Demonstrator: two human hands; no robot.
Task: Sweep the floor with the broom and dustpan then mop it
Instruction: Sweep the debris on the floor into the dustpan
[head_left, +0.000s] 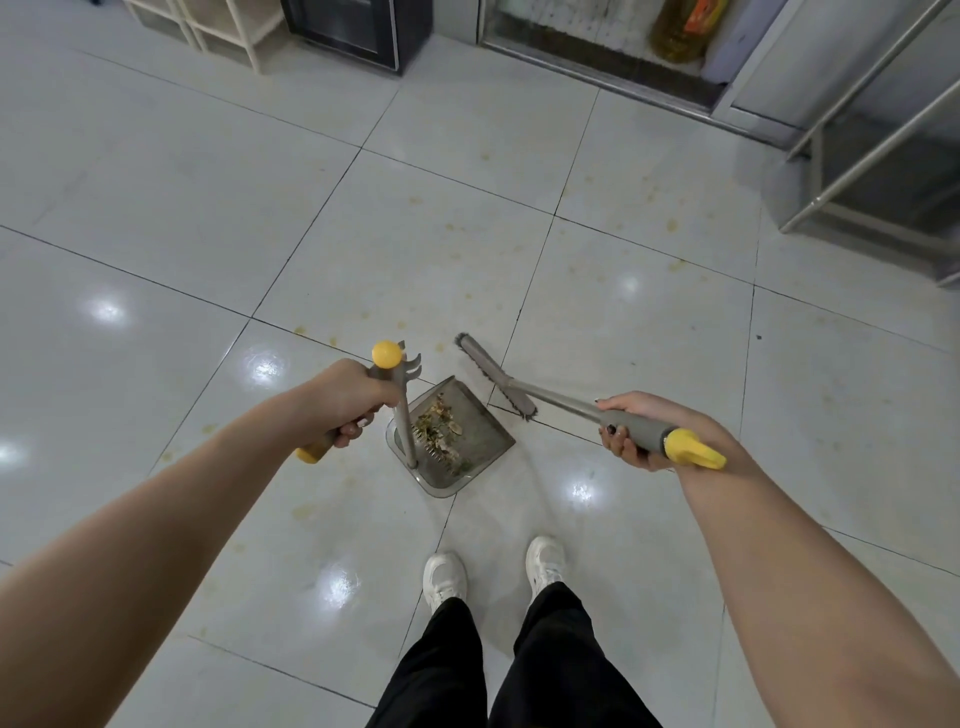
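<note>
Over stained tiles (156, 208), debris-filled dustpan (485, 423) — left fingers (349, 431) grip it, right fingers (615, 435) grip broom (550, 394)

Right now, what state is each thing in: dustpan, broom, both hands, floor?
Dustpan: pan resting on the floor, loaded.
Debris: piled inside the dustpan.
Broom: head beside the dustpan's open edge; whether it touches the floor, cannot tell.
Left hand: grips the dustpan's handle.
Right hand: grips the broom's handle near its yellow end.
Floor: glossy, yellowish stains, not yet mopped.
</note>
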